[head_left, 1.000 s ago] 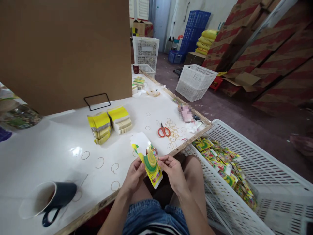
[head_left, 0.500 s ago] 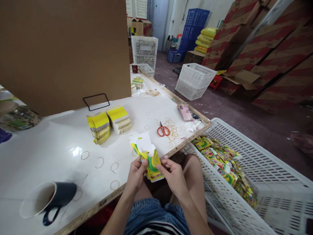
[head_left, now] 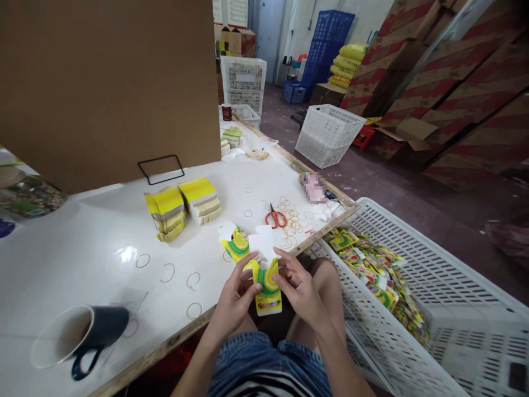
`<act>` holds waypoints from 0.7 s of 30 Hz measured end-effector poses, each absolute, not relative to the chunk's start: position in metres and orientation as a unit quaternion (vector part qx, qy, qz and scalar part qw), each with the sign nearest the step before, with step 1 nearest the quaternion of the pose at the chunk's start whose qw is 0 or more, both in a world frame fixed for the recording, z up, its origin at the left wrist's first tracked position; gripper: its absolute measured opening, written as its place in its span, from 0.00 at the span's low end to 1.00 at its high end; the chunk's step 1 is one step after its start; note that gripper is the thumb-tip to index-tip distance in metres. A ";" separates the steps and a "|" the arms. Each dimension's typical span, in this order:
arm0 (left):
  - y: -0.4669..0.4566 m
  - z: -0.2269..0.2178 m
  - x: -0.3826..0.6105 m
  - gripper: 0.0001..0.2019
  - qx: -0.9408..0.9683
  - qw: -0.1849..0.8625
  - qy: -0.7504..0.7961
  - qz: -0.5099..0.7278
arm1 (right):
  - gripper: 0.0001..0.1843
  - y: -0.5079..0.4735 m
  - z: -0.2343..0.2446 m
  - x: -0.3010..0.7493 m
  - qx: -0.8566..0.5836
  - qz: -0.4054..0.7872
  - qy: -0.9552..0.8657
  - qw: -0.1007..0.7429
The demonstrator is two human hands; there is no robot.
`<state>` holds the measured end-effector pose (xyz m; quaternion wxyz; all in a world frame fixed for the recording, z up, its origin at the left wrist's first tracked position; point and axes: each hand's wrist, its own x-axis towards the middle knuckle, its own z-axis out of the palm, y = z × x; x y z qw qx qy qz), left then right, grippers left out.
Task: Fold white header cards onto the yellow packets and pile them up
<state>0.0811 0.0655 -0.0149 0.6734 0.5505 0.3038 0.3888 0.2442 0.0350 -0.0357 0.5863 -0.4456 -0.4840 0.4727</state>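
Above my lap, at the table's front edge, I hold a yellow and green printed carton (head_left: 266, 278) with a white flap standing up at its far end. My left hand (head_left: 236, 289) grips its left side, thumb on the front. On the right side my right hand (head_left: 298, 284) pinches it between thumb and fingers. Just beyond my left hand another yellow and green carton (head_left: 237, 243) lies on the white table (head_left: 173, 314). Red-handled scissors (head_left: 275, 218) and loose rubber bands (head_left: 294, 218) rest farther back.
Two stacks of yellow flat packs (head_left: 166, 212) stand by a brown cardboard panel (head_left: 111, 94). A dark mug (head_left: 108, 325) lies at the lower left. To my right, a white crate (head_left: 413, 231) holds many printed cartons; another white crate (head_left: 328, 135) stands on the floor.
The carton in my hands has come apart from the one now lying on the table. It has turned upright and moved slightly right, with my left hand shifted along its side.
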 end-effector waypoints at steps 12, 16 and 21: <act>0.060 -0.023 0.081 0.39 0.494 0.748 0.271 0.349 | 0.14 0.035 -0.031 0.250 -0.479 0.418 -0.500 0.588; 0.061 -0.020 0.082 0.27 0.499 0.735 0.296 0.351 | 0.13 0.037 -0.030 0.254 -0.483 0.376 -0.526 0.590; 0.060 -0.025 0.083 0.23 0.551 0.661 0.352 0.368 | 0.15 0.034 -0.022 0.262 -0.497 0.400 -0.544 0.545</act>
